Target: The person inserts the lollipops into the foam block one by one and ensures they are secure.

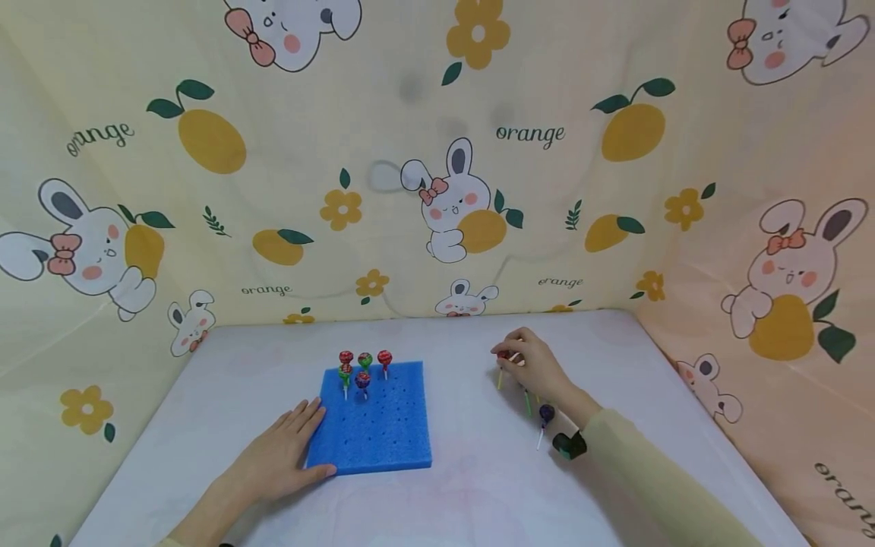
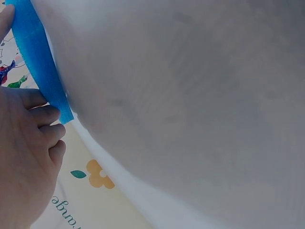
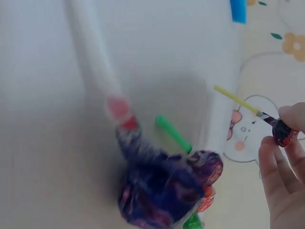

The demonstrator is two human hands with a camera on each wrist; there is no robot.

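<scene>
My right hand (image 1: 543,372) pinches a lollipop (image 3: 284,133) by its dark red wrapped head, between thumb and fingertips. Its yellow stick points away from the fingers in the right wrist view. My left hand (image 1: 276,456) rests along the left side of a blue foam board (image 1: 390,437), fingers straight and thumb at the near left corner. Small holes dot the board. Several wrapped lollipops (image 1: 385,357) stand upright in its back left part, sticks down. In the left wrist view the fingers (image 2: 45,114) touch the board's edge.
A purple-wrapped lollipop (image 1: 547,413) with a white stick lies on the white table (image 1: 472,486) below the right wrist. Beside it are more lollipops, one with a green stick (image 3: 174,134), partly hidden by the hand in the head view. Printed cloth walls (image 1: 307,152) enclose the table.
</scene>
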